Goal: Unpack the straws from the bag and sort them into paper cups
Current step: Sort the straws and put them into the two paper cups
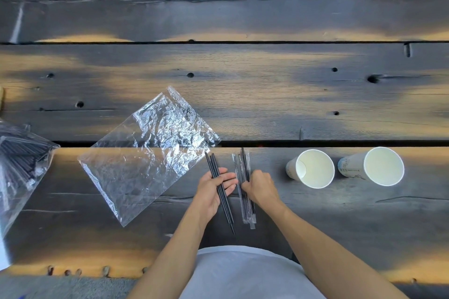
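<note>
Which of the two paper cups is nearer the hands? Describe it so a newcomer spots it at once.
Start at the long dark gap between table planks and look just below it, right of centre. Two white paper cups stand there side by side. The wanted cup is the one beside the right hand and its wrapped straws; the other cup stands farther right.

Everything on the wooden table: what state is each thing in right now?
Left hand: fingers closed on bare black straws.
Right hand: gripping wrapped straws.
Near paper cup: upright, empty.
Far paper cup: upright, empty.
Clear bag: flat, crumpled, emptied.
Second bag: at the left edge, full of straws.
</note>
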Motion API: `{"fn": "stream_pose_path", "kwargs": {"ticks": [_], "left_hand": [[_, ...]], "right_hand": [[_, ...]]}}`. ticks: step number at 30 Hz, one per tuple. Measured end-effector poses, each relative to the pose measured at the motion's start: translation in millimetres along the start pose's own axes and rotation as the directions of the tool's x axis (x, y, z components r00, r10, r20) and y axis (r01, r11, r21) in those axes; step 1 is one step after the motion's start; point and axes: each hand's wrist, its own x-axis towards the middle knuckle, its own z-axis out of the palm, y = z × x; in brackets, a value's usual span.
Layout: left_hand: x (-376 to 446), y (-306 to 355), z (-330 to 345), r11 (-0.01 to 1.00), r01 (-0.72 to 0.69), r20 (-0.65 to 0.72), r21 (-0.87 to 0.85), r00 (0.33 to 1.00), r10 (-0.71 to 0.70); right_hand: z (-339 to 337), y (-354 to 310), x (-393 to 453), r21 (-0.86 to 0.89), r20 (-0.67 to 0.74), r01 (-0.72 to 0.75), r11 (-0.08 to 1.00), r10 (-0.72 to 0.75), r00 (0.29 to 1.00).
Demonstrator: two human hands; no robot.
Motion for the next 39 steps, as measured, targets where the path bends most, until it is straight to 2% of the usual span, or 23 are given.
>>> {"fn": "stream_pose_path", "kwargs": {"ticks": [6,9,11,16,18,19,20,21,22,23,25,26,28,30,32,33,34,35,37,38,39], "left_hand": [[0.1,0.4,1.3,1.000,-0.004,0.010,0.015,1.000,0.003],[-2.8,1.0,4.0,0.999,-0.012,0.091,0.047,0.996,0.008],[-6.2,-1.7,8.9,0.995,-0.025,0.152,0.096,0.988,0.011],[-15.2,-5.1,19.6,0.977,-0.122,0.203,0.173,0.975,0.085],[-17.9,2.1,25.0,0.982,-0.166,0.183,0.094,0.972,0.147],[-18.4,6.5,27.7,0.984,-0.178,0.169,0.018,0.970,0.173],[-18.9,11.0,30.3,0.980,-0.189,0.152,-0.061,0.969,0.196],[-19.0,15.3,33.2,0.971,-0.202,0.134,-0.132,0.966,0.219],[-19.5,18.9,36.0,0.957,-0.219,0.122,-0.189,0.962,0.244],[-20.4,20.9,38.7,0.943,-0.235,0.119,-0.236,0.956,0.268],[-21.4,20.7,44.9,0.920,-0.252,0.129,-0.301,0.945,0.301],[-22.5,18.2,47.8,0.915,-0.254,0.139,-0.315,0.941,0.309],[-26.4,7.2,52.3,0.915,-0.258,0.162,-0.309,0.934,0.319],[-32.5,-6.3,54.5,0.919,-0.237,0.196,-0.316,0.931,0.308],[-38.5,-15.4,57.2,0.920,-0.203,0.233,-0.335,0.928,0.290],[-40.8,-17.7,58.7,0.924,-0.198,0.247,-0.328,0.926,0.286],[-43.4,-18.4,60.4,0.930,-0.209,0.258,-0.302,0.922,0.290],[-46.5,-18.0,61.5,0.939,-0.236,0.272,-0.251,0.914,0.302],[-55.1,-15.1,61.3,0.952,-0.301,0.352,-0.063,0.886,0.303],[-60.2,-13.7,60.8,0.942,-0.330,0.423,0.064,0.864,0.274],[-65.6,-13.0,60.5,0.913,-0.358,0.503,0.194,0.836,0.221]], "right_hand": [[-17.2,6.4,-6.8,0.240,0.058,0.063,0.969,-0.079,0.995],[-23.8,1.7,-18.3,0.463,0.186,0.095,0.881,-0.201,0.962],[-23.4,-1.2,-25.4,0.518,0.249,0.110,0.848,-0.273,0.929],[-20.8,-1.8,-28.6,0.396,0.168,0.280,0.874,-0.369,0.914],[-17.6,-1.9,-30.9,0.453,0.107,0.240,0.858,-0.319,0.942],[-15.5,-2.4,-33.0,0.531,0.046,0.180,0.828,-0.240,0.970],[-14.0,-2.1,-35.6,0.637,-0.013,0.099,0.764,-0.118,0.993],[-12.8,-1.9,-38.4,0.755,-0.026,-0.003,0.655,0.034,0.999],[-12.1,-0.9,-40.5,0.858,0.049,-0.131,0.497,0.173,0.984],[-11.2,0.5,-43.4,0.915,0.191,-0.261,0.307,0.240,0.952],[-9.5,2.3,-51.0,0.899,0.437,-0.435,-0.047,0.156,0.886],[-9.7,0.9,-55.2,0.872,0.476,-0.457,-0.175,0.080,0.876],[-13.5,-4.7,-61.7,0.847,0.444,-0.420,-0.324,-0.001,0.896],[-22.1,-11.6,-64.6,0.850,0.387,-0.360,-0.384,-0.006,0.922],[-30.8,-14.5,-68.5,0.867,0.345,-0.323,-0.380,-0.009,0.938],[-33.9,-14.0,-71.3,0.892,0.329,-0.316,-0.323,-0.013,0.944],[-36.5,-12.3,-75.1,0.930,0.305,-0.301,-0.208,-0.014,0.952],[-39.4,-10.0,-79.8,0.964,0.259,-0.259,-0.050,-0.013,0.966],[-47.6,-3.2,-88.9,0.962,0.089,-0.077,0.262,-0.035,0.995],[-54.8,0.6,-93.7,0.936,-0.013,0.041,0.349,-0.081,0.997],[-64.0,4.9,-99.3,0.913,-0.088,0.133,0.386,-0.131,0.987]]}}
